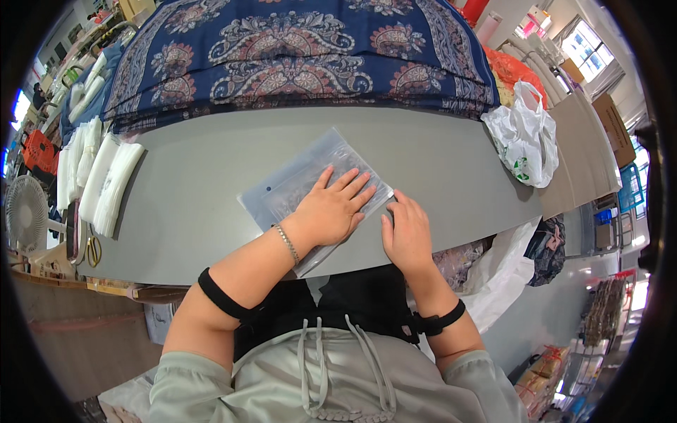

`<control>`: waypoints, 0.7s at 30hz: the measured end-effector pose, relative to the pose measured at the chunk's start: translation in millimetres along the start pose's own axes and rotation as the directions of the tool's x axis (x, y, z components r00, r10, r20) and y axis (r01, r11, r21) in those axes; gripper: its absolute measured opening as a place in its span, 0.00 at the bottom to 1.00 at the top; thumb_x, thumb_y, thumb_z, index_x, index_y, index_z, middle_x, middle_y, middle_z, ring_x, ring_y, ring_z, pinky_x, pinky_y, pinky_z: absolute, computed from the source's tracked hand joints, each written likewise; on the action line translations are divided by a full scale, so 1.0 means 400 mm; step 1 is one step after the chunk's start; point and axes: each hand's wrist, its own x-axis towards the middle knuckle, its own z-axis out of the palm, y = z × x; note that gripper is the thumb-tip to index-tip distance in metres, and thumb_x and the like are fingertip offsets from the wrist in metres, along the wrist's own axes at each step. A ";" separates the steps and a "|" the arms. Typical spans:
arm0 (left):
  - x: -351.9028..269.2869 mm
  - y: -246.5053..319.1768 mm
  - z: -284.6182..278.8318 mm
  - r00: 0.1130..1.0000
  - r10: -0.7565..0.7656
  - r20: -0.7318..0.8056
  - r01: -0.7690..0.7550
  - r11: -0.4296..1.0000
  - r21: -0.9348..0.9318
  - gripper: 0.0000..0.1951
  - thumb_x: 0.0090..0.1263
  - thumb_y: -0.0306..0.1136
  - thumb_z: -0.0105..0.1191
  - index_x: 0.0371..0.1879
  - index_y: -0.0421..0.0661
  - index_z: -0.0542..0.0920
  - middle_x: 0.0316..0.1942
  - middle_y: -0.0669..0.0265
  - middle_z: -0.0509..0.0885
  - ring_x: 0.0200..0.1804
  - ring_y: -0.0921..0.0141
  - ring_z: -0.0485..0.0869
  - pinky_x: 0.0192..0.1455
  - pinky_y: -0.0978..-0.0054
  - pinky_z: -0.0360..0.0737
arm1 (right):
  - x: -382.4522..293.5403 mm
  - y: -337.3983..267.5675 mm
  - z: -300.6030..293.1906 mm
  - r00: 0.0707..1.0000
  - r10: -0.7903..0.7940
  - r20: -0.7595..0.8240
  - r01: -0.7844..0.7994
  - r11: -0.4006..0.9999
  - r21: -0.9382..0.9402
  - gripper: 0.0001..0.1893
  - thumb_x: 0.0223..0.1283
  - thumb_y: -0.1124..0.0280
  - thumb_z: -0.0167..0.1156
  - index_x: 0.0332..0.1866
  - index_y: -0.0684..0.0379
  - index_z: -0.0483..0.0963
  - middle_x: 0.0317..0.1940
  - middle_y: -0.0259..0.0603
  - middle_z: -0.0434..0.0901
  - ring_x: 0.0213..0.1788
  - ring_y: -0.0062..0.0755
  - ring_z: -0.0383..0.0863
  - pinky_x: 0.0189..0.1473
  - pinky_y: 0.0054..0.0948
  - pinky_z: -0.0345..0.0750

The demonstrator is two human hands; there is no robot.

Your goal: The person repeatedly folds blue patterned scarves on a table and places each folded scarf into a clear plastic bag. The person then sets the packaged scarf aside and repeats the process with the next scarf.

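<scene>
A clear plastic bag [283, 193] lies slantwise on the grey tabletop [195, 174], one corner reaching the table's near edge. Something flat with a faint pattern shows inside it. My left hand [330, 209] rests palm down across the bag, fingers spread over its surface. At the bag's right corner is my right hand [408, 230], its index fingertip touching or nearly touching that corner. The right thumb stands apart from the fingers, with nothing visible between them. Beyond the bag, a folded stack of navy patterned fabric [296, 63] fills the far side of the table.
Packs of white plastic bags [111, 182] lie at the left, near gold-handled scissors [93, 251] and a white fan [26, 211]. A crumpled white carrier bag [526, 137] sits at the right edge beside cardboard sheets [576, 153]. White sheeting [502, 275] hangs below the table's right side.
</scene>
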 end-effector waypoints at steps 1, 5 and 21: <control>0.001 -0.004 0.001 1.000 0.005 0.002 -0.005 1.000 0.010 0.26 0.75 0.44 0.42 0.70 0.51 0.67 0.74 0.62 0.63 0.76 0.63 0.57 0.76 0.47 0.48 | 0.001 0.010 0.009 1.000 0.001 0.012 -0.001 1.000 0.000 0.13 0.51 0.76 0.63 0.43 0.66 0.73 0.54 0.57 0.76 0.54 0.56 0.76 0.54 0.48 0.73; -0.009 -0.016 0.013 1.000 0.008 -0.013 -0.008 1.000 -0.019 0.25 0.76 0.45 0.40 0.70 0.56 0.68 0.74 0.65 0.63 0.77 0.63 0.56 0.77 0.46 0.47 | 0.008 0.020 0.012 0.998 -0.060 0.022 0.060 0.998 -0.017 0.11 0.52 0.75 0.62 0.41 0.65 0.74 0.54 0.57 0.76 0.54 0.54 0.76 0.55 0.48 0.72; -0.120 -0.035 -0.027 0.931 -0.333 -0.148 0.345 0.937 0.056 0.27 0.74 0.44 0.44 0.70 0.48 0.66 0.74 0.59 0.62 0.77 0.60 0.57 0.77 0.47 0.47 | -0.009 -0.171 -0.047 0.865 -0.393 0.311 0.279 0.893 0.352 0.07 0.57 0.71 0.60 0.38 0.61 0.76 0.46 0.47 0.81 0.42 0.44 0.79 0.45 0.42 0.75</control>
